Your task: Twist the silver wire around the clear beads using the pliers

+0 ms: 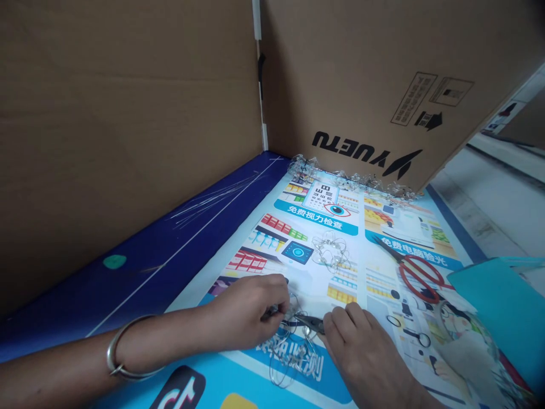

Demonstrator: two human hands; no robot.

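Observation:
My right hand (361, 349) is closed around a pair of dark pliers (313, 324), whose jaws point left into a tangle of thin wire loops. In my left hand (259, 304), the fingers pinch this looped wire piece (284, 355) just left of the plier tips. Its loops hang down over the printed sheet below. Whether the jaws are clamped on the wire is too small to tell. Beyond my hands lies a separate flower-like wire piece (331, 251) with small clear beads or knots, touched by neither hand.
Scissors with red handles (421, 278) lie to the right, near a turquoise sheet (502, 307) and a plastic bag with wires (477, 363). Several wire pieces (349, 180) line the base of the cardboard wall (361, 85). Loose straight wires (208, 201) rest at left.

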